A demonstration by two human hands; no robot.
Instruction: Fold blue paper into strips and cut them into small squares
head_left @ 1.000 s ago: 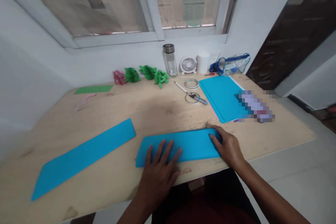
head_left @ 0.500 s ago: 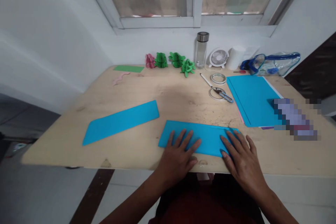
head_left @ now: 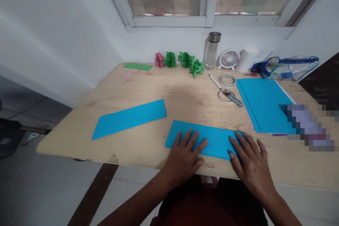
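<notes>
A long strip of blue paper [head_left: 215, 141] lies flat near the front edge of the wooden table [head_left: 137, 88]. My left hand [head_left: 185, 155] rests on its left part, fingers spread. On the strip's right end lies my right hand [head_left: 249, 155], also flat with the fingers apart; it hides that corner. Neither hand grips anything. To the left, apart from my hands, is a second blue paper strip [head_left: 129, 118], set at a slant. Larger blue sheets [head_left: 267, 104] are stacked at the right, with pink, white and purple edges showing underneath.
Small snips [head_left: 233, 98], a tape roll [head_left: 227, 80] and a white pen [head_left: 215, 81] lie behind the right hand. Along the wall stand green paper shapes [head_left: 185, 59], a glass bottle [head_left: 212, 53], a fan [head_left: 229, 59] and a clear pouch [head_left: 296, 67]. A pixelated object [head_left: 309, 125] covers part of the stack.
The whole view has shifted, so things appear slightly farther right. Both hands stay flat on the same blue strip, with no clear movement against it.
</notes>
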